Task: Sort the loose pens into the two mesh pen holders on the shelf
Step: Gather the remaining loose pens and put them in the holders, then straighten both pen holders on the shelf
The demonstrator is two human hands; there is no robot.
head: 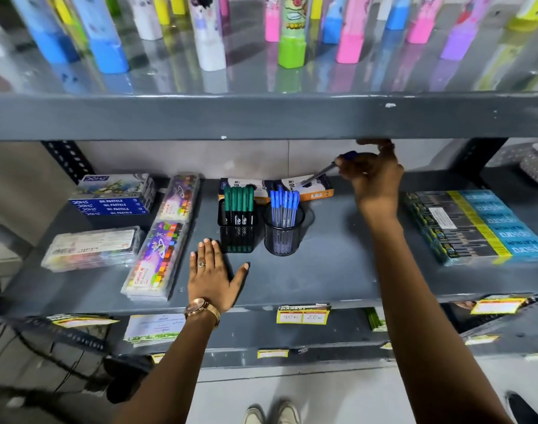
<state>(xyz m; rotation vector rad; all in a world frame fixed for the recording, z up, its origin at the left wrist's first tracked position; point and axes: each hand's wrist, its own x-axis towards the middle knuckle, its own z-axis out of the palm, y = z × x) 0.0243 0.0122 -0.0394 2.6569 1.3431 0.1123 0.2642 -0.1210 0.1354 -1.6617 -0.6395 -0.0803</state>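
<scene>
Two black mesh pen holders stand mid-shelf. The square holder (pixel 237 237) on the left carries several green-capped pens (pixel 239 203). The round holder (pixel 282 237) beside it carries several blue-capped pens (pixel 284 206). My right hand (pixel 373 182) is raised behind and to the right of the round holder, shut on a blue-capped pen (pixel 324 171) whose tip points down-left over the pen boxes. My left hand (pixel 214 275) lies flat and open on the shelf (pixel 338 270), just in front and left of the square holder.
Flat pen boxes (pixel 310 186) lie behind the holders. Oil pastel boxes (pixel 114 195) and colour sets (pixel 160 258) fill the left side, pencil packs (pixel 473 224) the right. The upper shelf edge (pixel 261 117) hangs low, hiding part of my right hand's fingers.
</scene>
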